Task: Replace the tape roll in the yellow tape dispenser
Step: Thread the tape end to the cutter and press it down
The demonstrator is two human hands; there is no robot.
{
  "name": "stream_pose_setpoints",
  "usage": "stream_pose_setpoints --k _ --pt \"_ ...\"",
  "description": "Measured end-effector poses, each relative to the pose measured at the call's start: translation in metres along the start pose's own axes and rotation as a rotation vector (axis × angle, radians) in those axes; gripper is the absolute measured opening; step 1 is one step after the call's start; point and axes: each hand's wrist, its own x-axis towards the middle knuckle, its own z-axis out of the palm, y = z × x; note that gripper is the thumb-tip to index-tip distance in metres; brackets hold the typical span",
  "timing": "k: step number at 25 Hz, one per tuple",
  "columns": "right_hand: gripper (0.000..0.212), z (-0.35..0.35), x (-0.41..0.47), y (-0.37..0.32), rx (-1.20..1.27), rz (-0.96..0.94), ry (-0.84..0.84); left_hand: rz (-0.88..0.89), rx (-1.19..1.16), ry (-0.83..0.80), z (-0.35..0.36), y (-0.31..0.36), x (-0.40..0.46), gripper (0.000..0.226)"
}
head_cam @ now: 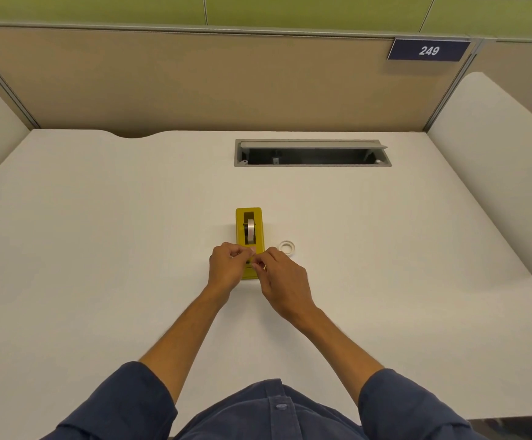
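The yellow tape dispenser [249, 230] stands on the white desk, its long side pointing away from me. A tape roll [251, 231] sits upright in its slot. A second, thin whitish tape roll [287, 247] lies flat on the desk just right of the dispenser. My left hand [228, 268] and my right hand [279, 281] meet over the dispenser's near end, fingertips curled and pinching at the loose tape end [252, 254] above the cutter. The near end of the dispenser is mostly hidden by my hands.
The white desk [99, 249] spreads wide on both sides. An open grey cable tray [312, 153] is set into the desk at the back. A tan partition [195, 84] with a "249" sign [428, 50] rises behind.
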Motion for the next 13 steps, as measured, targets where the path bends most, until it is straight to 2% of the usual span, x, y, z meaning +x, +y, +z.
stream_pose_setpoints --k 8,13 --pt "0.022 -0.0052 0.0011 0.0002 0.003 0.004 0.017 0.077 0.100 0.037 0.0025 0.0001 0.0025 0.039" --pt "0.023 -0.0038 -0.0001 -0.0008 0.006 0.005 0.007 0.126 0.144 0.048 0.0036 0.0036 0.0058 0.033"
